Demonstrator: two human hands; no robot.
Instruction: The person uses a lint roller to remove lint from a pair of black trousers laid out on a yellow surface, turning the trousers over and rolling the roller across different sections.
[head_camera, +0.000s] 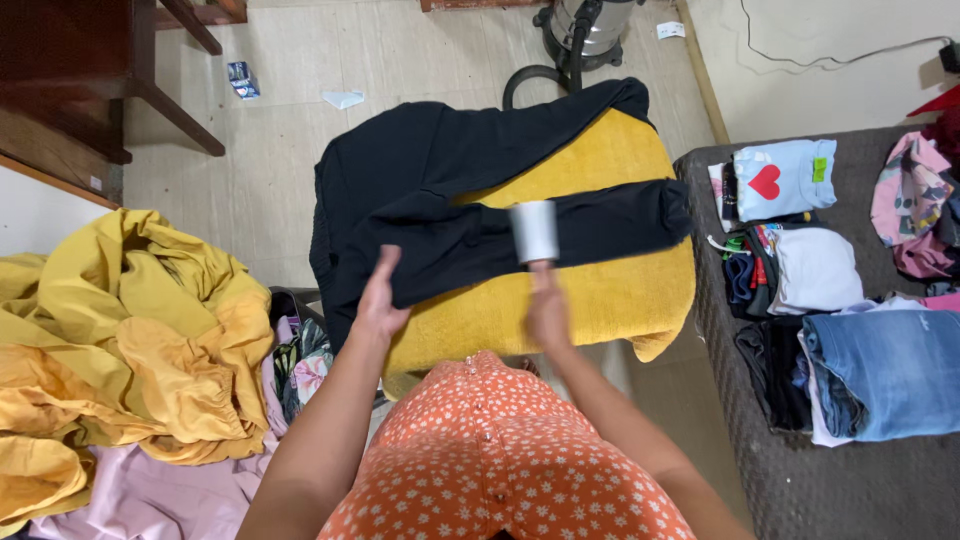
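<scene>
Now your right hand grips a white cylindrical lint roller on the soft black garment draped over the nubby yellow towel, while your left hand, flat-fingered, presses its edge.

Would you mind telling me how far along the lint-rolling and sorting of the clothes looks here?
Done: folded piles sit on the grey surface, including blue jeans. In hand: the right hand runs a white lint roller over the black garment on the yellow towel; the left hand steadies it. Left: the heap of yellow and pink cloth.
</scene>
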